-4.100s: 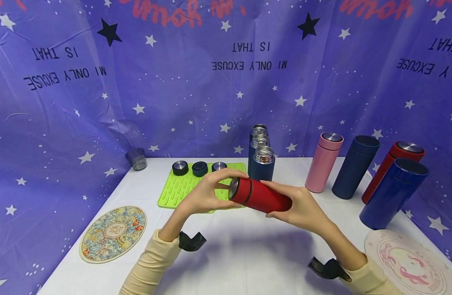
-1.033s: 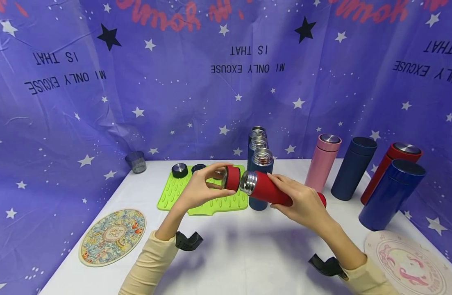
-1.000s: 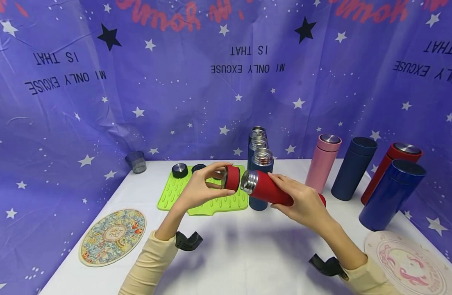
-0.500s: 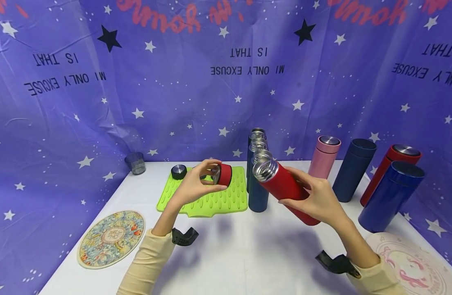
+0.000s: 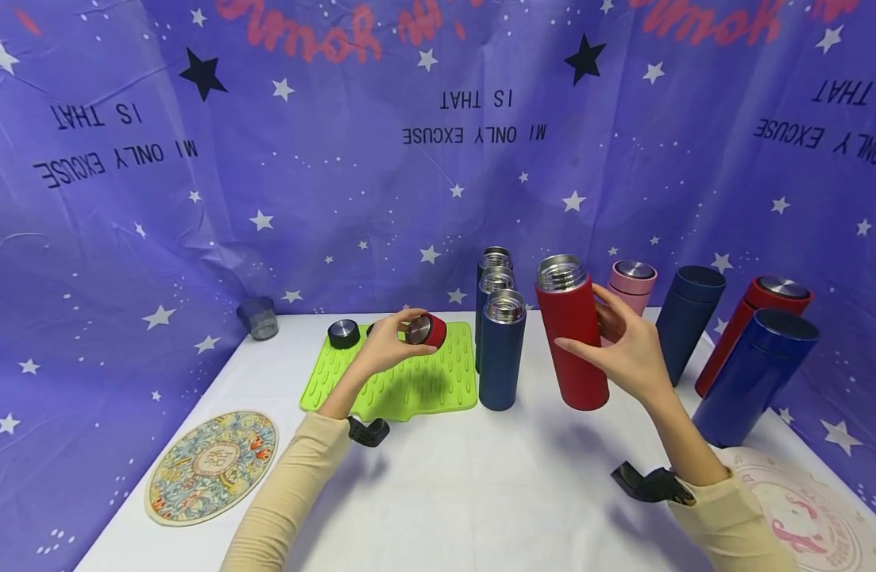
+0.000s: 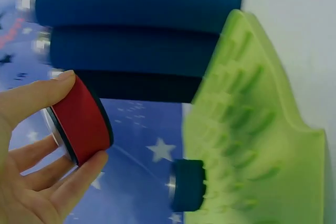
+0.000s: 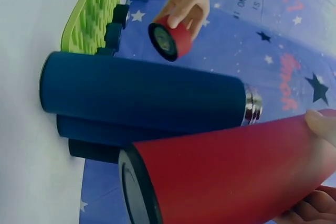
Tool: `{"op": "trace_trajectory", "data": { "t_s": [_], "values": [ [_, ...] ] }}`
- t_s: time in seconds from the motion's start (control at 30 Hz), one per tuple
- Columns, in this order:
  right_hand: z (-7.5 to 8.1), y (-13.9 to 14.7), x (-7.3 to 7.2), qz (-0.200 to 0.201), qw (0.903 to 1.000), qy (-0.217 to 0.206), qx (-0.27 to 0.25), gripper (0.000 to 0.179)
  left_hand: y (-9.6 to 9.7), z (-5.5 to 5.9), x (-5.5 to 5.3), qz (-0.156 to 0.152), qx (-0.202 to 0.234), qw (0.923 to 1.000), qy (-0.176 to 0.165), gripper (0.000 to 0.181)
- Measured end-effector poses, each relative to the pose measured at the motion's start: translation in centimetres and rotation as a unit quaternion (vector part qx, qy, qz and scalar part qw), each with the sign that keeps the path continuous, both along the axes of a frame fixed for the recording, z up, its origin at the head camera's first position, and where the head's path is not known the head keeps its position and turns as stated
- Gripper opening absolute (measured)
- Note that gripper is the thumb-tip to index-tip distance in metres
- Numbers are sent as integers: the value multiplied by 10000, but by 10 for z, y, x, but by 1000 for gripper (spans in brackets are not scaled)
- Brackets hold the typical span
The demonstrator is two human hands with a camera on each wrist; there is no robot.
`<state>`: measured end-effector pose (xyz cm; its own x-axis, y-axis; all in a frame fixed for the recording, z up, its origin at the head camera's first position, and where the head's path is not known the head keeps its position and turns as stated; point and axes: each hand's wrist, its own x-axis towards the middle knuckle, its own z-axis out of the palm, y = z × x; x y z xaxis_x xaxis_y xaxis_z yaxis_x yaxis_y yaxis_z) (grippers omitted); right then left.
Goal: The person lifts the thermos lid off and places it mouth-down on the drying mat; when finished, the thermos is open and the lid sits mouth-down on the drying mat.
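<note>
My left hand (image 5: 384,345) pinches a red lid (image 6: 81,119) with a silver top, held above the green drying mat (image 5: 452,389). My right hand (image 5: 627,345) grips a red thermos bottle (image 5: 572,342) around its side, nearly upright with its bare steel mouth up. In the right wrist view the bottle's dark base hangs over the white table. Just left of it, a row of uncapped dark blue bottles (image 5: 502,357) stands at the mat's right edge. A black lid (image 5: 343,334) sits on the mat; other lids are partly hidden behind my left hand.
Capped bottles stand at the right: a pink bottle (image 5: 632,286), a navy bottle (image 5: 690,318), a red bottle (image 5: 748,334) and a shiny blue bottle (image 5: 755,373). A patterned round mat (image 5: 212,469) lies left, a pale pink mat (image 5: 809,508) right. A small grey cup (image 5: 259,319) stands at back left.
The lid has come off the red bottle and moved left with my left hand. My right hand has carried the bottle right and turned it from slanted to nearly upright.
</note>
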<state>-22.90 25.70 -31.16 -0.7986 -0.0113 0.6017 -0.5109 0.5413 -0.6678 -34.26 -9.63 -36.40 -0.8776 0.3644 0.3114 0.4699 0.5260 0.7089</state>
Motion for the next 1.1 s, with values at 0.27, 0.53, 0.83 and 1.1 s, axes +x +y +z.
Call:
{"op": "trace_trajectory", "data": {
  "t_s": [0.27, 0.53, 0.83, 1.1],
  "values": [
    [-1, 5, -29, -136, 9994, 186, -273, 76, 28, -22, -34, -187, -474, 9986, 171, 69],
    [-13, 4, -56, -224, 9978, 77, -618, 79, 53, -42, -59, 160, -833, 9953, 475, 68],
    [-29, 0, -83, -245, 9962, -36, -841, 81, 71, -54, -72, 913, -1142, 9878, 535, 66],
    [-38, -7, -110, -547, 9890, -543, -1264, 88, 86, -57, -75, 1195, -1525, 9785, 706, 56]
  ]
}}
